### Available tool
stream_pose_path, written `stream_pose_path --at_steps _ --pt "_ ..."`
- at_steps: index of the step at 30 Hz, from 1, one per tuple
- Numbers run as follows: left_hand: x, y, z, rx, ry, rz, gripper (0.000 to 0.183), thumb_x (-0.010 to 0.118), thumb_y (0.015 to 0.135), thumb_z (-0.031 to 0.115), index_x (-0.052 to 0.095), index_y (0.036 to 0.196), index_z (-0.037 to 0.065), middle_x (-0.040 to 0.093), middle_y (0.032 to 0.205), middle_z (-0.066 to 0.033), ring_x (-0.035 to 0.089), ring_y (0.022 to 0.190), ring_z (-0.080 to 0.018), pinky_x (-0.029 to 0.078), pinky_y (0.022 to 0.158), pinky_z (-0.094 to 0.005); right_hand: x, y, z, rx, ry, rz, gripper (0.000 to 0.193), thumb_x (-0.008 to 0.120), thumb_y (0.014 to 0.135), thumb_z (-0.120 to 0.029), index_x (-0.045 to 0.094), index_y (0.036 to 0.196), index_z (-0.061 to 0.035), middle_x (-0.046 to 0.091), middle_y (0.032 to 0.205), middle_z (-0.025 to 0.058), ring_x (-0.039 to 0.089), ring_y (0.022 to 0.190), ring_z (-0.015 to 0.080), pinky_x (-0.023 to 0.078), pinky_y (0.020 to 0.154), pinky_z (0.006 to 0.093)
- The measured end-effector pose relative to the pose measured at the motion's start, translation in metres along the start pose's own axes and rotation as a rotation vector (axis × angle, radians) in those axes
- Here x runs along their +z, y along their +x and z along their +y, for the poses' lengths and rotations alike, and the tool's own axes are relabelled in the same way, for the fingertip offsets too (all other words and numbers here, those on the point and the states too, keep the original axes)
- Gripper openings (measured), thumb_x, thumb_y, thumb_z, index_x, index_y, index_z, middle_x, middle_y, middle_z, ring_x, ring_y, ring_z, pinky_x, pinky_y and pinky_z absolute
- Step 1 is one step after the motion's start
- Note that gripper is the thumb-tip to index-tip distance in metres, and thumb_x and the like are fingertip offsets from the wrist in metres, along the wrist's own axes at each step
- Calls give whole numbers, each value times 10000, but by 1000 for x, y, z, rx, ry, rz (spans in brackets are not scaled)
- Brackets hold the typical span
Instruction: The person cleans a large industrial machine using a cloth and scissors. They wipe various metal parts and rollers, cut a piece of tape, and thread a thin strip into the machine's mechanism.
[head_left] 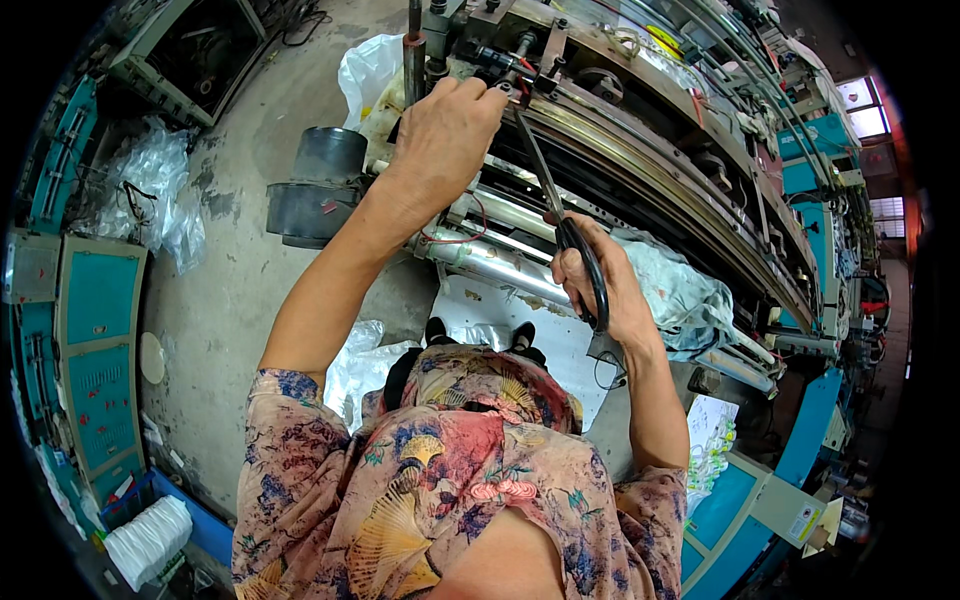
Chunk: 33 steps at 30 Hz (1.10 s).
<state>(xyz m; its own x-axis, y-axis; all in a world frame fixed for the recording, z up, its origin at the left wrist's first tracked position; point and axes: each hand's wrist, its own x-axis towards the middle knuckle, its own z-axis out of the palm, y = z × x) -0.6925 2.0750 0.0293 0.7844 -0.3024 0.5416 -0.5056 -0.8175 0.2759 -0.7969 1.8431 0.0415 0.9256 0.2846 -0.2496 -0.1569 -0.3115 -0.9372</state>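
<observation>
My right hand (606, 275) grips a pair of long scissors (567, 236) by the black handles. Their dark blades look nearly closed and point up toward the machine's metal bar, with the tips close to my left fingertips. My left hand (447, 135) reaches over the left end of the machine (650, 150), its fingers bent and pressed together at a small metal fitting. Whatever those fingers hold, if anything, is hidden under them. A thin red wire (484, 222) loops below my left wrist.
A black cylindrical motor housing (325, 185) sticks out left of my forearm. Shiny rollers (500, 268) run along the machine's near side, with a pale cloth (675, 290) draped over them. Clear plastic film (165, 190) lies on the floor, and teal cabinets (100, 340) stand at the left.
</observation>
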Motion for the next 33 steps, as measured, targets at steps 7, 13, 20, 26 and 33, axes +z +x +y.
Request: stream_pose_path --at_steps 7,13,20,26,33 --pt "0 -1 -1 7 17 3 220 708 853 105 661 1057 39 642 990 -88 620 968 -304 523 829 -423 0 2 -5 58 62 18 663 750 920 -379 506 1379 32 500 707 -28 444 554 47 324 475 231" --pt "-11 -5 -4 2 115 18 173 706 855 101 644 1012 61 630 972 -74 618 959 -298 527 802 -415 3 7 11 -205 -413 151 628 796 863 -328 550 1363 -37 621 739 62 593 611 194 445 563 338" --pt "-42 -28 15 -17 42 80 216 726 835 78 641 1034 80 619 939 -67 613 901 -286 517 738 -405 36 14 32 -423 -1124 274 659 806 795 -254 553 1394 -148 594 946 85 632 865 272 531 651 403" --pt "-23 -53 35 22 -84 -21 259 743 802 48 657 1045 71 630 951 -70 608 888 -291 516 730 -401 16 -2 16 -541 -1079 289 493 784 812 -218 633 1273 -125 636 962 83 647 852 278 536 685 398" --pt "-20 -47 83 -25 -743 -102 241 738 860 32 682 1093 -1 662 949 -94 649 771 -188 520 677 -287 -29 -46 -11 -473 -398 480 288 781 858 -52 685 1128 -24 718 987 92 625 648 105 487 535 239"
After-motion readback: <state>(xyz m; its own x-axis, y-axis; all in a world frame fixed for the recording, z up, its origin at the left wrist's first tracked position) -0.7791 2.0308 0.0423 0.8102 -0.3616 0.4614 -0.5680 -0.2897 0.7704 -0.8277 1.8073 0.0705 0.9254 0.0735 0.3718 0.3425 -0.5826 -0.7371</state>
